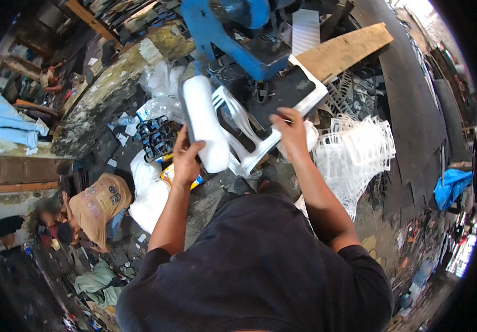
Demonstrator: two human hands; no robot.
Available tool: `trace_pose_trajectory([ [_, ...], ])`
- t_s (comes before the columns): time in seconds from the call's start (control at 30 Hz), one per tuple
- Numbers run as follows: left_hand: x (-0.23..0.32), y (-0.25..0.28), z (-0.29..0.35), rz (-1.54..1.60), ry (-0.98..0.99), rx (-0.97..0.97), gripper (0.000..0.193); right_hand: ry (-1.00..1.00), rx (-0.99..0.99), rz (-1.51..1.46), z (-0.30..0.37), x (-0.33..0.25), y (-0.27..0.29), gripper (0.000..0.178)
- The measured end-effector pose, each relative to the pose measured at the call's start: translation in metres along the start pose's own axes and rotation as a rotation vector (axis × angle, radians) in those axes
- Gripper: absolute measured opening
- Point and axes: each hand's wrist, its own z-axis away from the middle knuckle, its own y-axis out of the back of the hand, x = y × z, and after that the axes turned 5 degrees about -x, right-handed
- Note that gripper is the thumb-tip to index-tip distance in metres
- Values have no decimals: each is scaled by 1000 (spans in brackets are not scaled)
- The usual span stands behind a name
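My left hand (187, 157) is closed on the edge of a long white slab (204, 124) with rounded ends and a dark strip along its left side. The slab is tilted upright in front of me. My right hand (292, 133) has its fingers apart over the front edge of a black board (285, 94), and nothing shows in them. Between my hands is a glossy white frame (255, 152) with long openings, perhaps part of a plastic chair. A blue machine (260, 55) with a heavy body stands just beyond the board.
White sheets with cut-out holes (360, 146) are heaped at my right, below a wooden plank (346, 52). White bags (150, 191) and black cut-out strips (158, 135) lie at my left. Another person (97, 207) is bent over farther left. Scraps litter the floor.
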Motion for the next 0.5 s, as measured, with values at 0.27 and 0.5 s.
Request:
trace_pose_trajectory([
  [0.27,-37,-90,17,-948,-460,-175,68,373,-128,611,5,-117,-24,89],
  [0.5,-34,-157,-17,-908,-496,-398,100,189,-361,382,34,-120,41,46],
])
